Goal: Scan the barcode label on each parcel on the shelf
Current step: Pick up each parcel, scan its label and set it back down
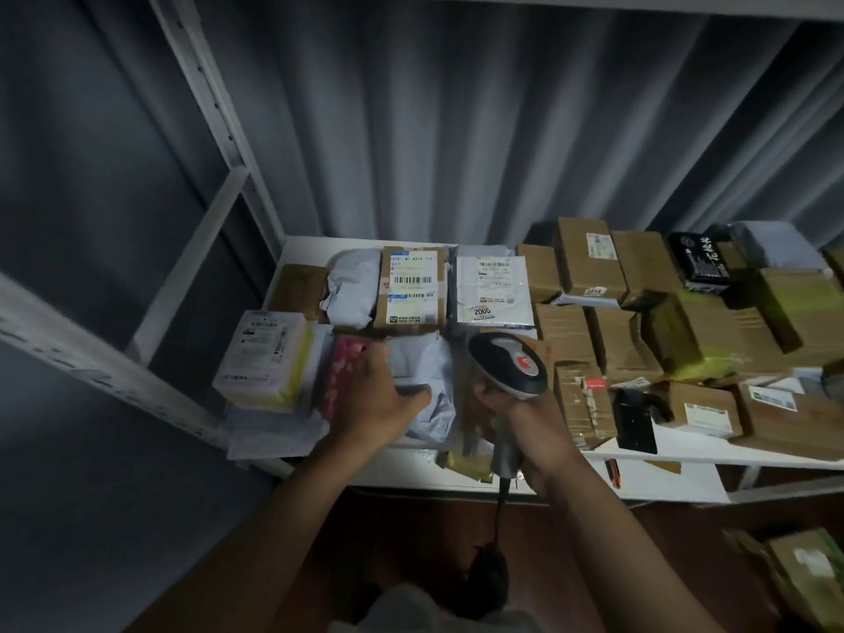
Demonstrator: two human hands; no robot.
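My right hand [525, 418] grips the handle of a grey and black barcode scanner [509, 363], whose head points toward the back of the white shelf [685, 454]. My left hand [379, 395] holds the near edge of a grey poly-bag parcel [424, 372] at the shelf's front, thumb on top. Behind it lies a brown box with barcode labels [411, 290] and a white bag parcel marked 2005 [493, 285]. A pink parcel [342, 372] sits just left of my left hand.
A white and yellow box [265, 358] stands at the front left. Several brown cardboard boxes [589, 262] and a black packet [698, 262] fill the right side. White shelf uprights [219, 125] rise at the left. A grey curtain hangs behind.
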